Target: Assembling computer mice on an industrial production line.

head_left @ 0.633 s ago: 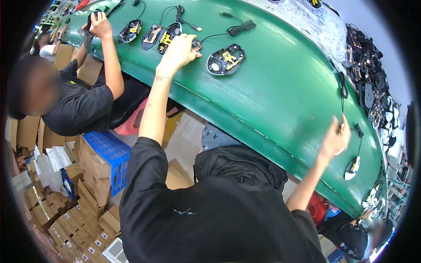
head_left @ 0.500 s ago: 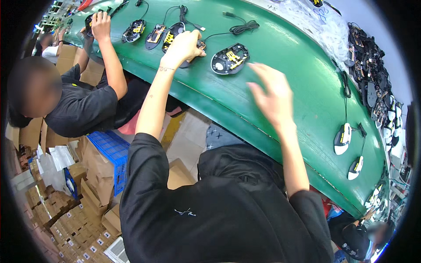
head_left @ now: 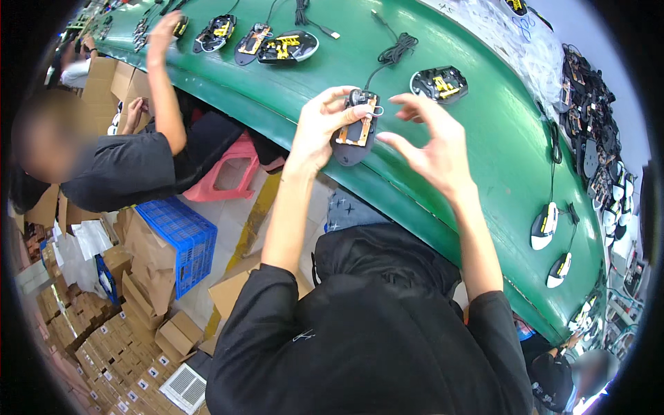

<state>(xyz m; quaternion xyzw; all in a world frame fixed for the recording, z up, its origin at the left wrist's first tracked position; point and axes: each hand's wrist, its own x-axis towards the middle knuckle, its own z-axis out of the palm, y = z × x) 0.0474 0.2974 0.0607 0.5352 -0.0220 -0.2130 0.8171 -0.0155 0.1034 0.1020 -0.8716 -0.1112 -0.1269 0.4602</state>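
Note:
My left hand [head_left: 321, 131] grips a mouse base [head_left: 355, 135], a black plate with an orange-brown circuit board and a scroll wheel, over the near edge of the green work surface [head_left: 484, 166]. Its cable [head_left: 395, 50] runs away from me and lies bundled. Beside the base, my right hand [head_left: 439, 145] is open, fingers apart and holding nothing. A mouse top shell [head_left: 440, 84], inside up with yellow parts, rests beyond my right hand. To the left lie another such shell [head_left: 289, 48] and a second mouse base [head_left: 253, 43].
At left, a seated person [head_left: 124, 166] reaches over the same surface. Two white-and-black mice [head_left: 544, 226] with cables lie right. Dark mouse parts [head_left: 588, 111] are heaped along the far right edge. A blue crate [head_left: 197, 249], a pink stool [head_left: 228, 169] and cardboard boxes [head_left: 117, 353] stand below left.
My left hand has lifted a mouse base off the surface and brought it toward me, to the right. The nearby top shell now lies farther right. My right hand has come up beside the base.

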